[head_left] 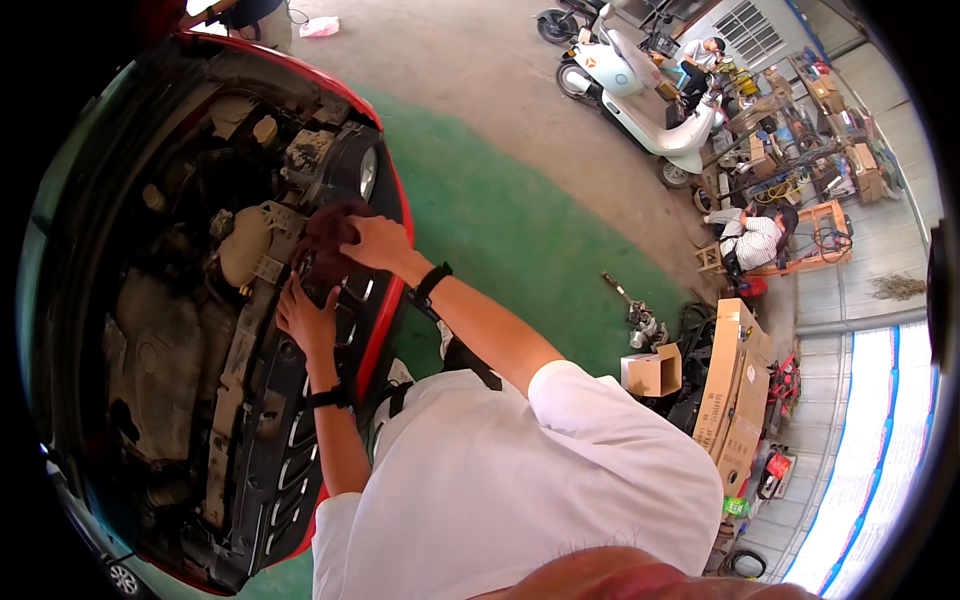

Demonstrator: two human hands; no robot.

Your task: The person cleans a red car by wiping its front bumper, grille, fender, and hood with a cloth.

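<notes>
A dark red cloth [328, 232] lies bunched on the black front panel [268, 425] of a red car, beside the headlight [368, 172]. My right hand [378, 244] grips the cloth at its right side, fingers bent into the folds. Just below and to the left, my left hand [308, 318] rests on the panel with its fingers apart, close to the cloth's lower edge. Whether those fingertips touch the cloth, I cannot tell. Behind the panel is the open engine bay, with a pale rounded tank [244, 248] and a dusty engine cover [155, 365].
White scooters [640, 105] stand at the far right. Two people sit near cluttered shelves and an orange frame [835, 232]. Cardboard boxes [735, 385] and a metal part [645, 325] lie to my right. Another person is partly visible beyond the car.
</notes>
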